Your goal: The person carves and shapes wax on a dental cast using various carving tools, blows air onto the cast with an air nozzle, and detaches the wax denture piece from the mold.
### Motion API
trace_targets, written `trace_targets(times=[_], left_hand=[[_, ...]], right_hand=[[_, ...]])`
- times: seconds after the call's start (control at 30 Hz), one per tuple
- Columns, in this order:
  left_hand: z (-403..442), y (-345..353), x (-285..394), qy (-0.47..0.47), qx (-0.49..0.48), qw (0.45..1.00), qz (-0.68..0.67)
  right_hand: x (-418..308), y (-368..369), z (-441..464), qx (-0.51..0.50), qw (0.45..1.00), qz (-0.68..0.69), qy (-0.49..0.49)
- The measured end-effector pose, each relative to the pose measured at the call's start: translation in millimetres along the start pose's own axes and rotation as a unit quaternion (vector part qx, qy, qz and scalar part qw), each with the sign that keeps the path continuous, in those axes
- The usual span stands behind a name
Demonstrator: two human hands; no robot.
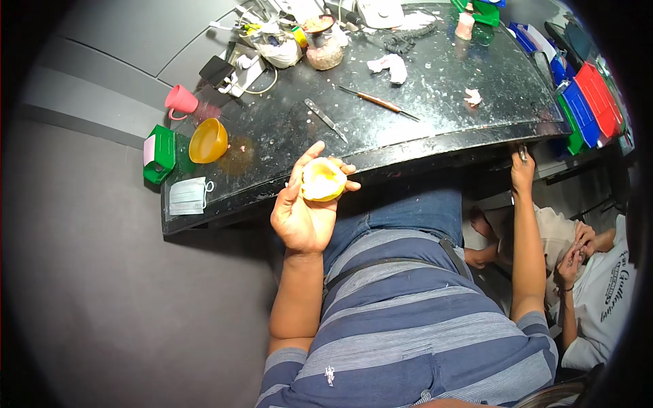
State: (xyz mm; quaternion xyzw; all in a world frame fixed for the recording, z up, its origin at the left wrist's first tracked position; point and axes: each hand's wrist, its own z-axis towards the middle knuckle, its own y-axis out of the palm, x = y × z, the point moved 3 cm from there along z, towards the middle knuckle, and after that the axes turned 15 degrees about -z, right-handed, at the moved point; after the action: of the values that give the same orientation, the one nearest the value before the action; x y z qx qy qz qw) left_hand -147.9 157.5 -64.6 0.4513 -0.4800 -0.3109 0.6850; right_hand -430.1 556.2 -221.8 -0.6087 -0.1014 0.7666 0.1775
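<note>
My left hand [304, 221] is raised in front of the bench's front edge, palm up. Its fingers curl around a small rounded yellow piece [324, 180] with a bright, whitish hollow facing up; glare hides its detail. Far to the right, my right hand [522, 175] is closed at the underside of the bench edge. A small metallic thing [523, 155] shows at its fingers, too small to name. On the bench beyond my left hand lie a scalpel-like knife [326, 121] and a slim brown-handled tool [379, 103] with dark pointed ends.
An orange bowl [208, 141], pink cup [181, 100], green bin [159, 155] and face mask [188, 196] sit at left. A power strip [244, 75] and jar [324, 54] stand behind. Crumpled tissue [390, 68] lies mid-bench. Colored bins [598, 102] and another seated person [598, 292] are at right.
</note>
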Motion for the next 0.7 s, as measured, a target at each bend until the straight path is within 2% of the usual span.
trace_targets(times=[0.07, 0.13, 0.2, 0.23, 0.27, 0.3, 0.37, 0.4, 0.43, 0.5, 0.6, 0.7], left_hand=[[-1.9, 0.6, 0.7, 0.009, 0.003, 1.000, 0.011], [-3.8, 1.6, 0.0, 0.014, 0.006, 1.000, 0.021], [-6.2, 3.9, -0.8, 0.035, -0.003, 0.998, 0.060], [-7.6, 3.9, -2.0, 0.033, 0.001, 0.998, 0.058], [-9.0, 4.7, -2.5, 0.048, -0.008, 0.995, 0.085], [-10.2, 5.8, -3.6, 0.062, -0.017, 0.992, 0.111], [-12.6, 8.7, -10.2, 0.071, -0.021, 0.989, 0.131], [-14.5, 11.6, -14.0, 0.084, -0.028, 0.984, 0.152], [-16.0, 14.2, -18.4, 0.082, -0.020, 0.982, 0.168], [-18.1, 19.4, -27.3, 0.076, -0.023, 0.981, 0.180], [-21.9, 26.6, -34.6, 0.075, -0.018, 0.975, 0.211], [-25.7, 28.8, -36.2, 0.087, -0.033, 0.962, 0.256]], right_hand=[[52.3, 0.1, 9.7, -0.002, 0.989, -0.147, 0.019], [11.9, -1.8, -4.1, -0.005, 0.992, -0.123, 0.020], [-14.8, -6.5, -14.8, 0.018, 0.928, -0.362, -0.090], [-38.1, -5.9, -31.2, 0.179, 0.890, -0.355, -0.223], [-97.1, -5.2, -54.2, 0.183, 0.909, -0.339, -0.161], [-126.8, -5.0, -71.5, 0.231, 0.895, -0.322, -0.206], [-170.3, 0.3, -100.5, 0.151, 0.940, -0.198, -0.233], [-191.4, 6.9, -112.8, 0.053, 0.958, -0.120, -0.255], [-213.2, 14.6, -123.7, -0.026, 0.937, -0.120, -0.327], [-251.2, 28.2, -143.2, -0.182, 0.899, -0.118, -0.381], [-283.9, 55.7, -160.3, -0.229, 0.844, -0.095, -0.476], [-297.8, 77.0, -165.0, -0.226, 0.828, -0.081, -0.507]])
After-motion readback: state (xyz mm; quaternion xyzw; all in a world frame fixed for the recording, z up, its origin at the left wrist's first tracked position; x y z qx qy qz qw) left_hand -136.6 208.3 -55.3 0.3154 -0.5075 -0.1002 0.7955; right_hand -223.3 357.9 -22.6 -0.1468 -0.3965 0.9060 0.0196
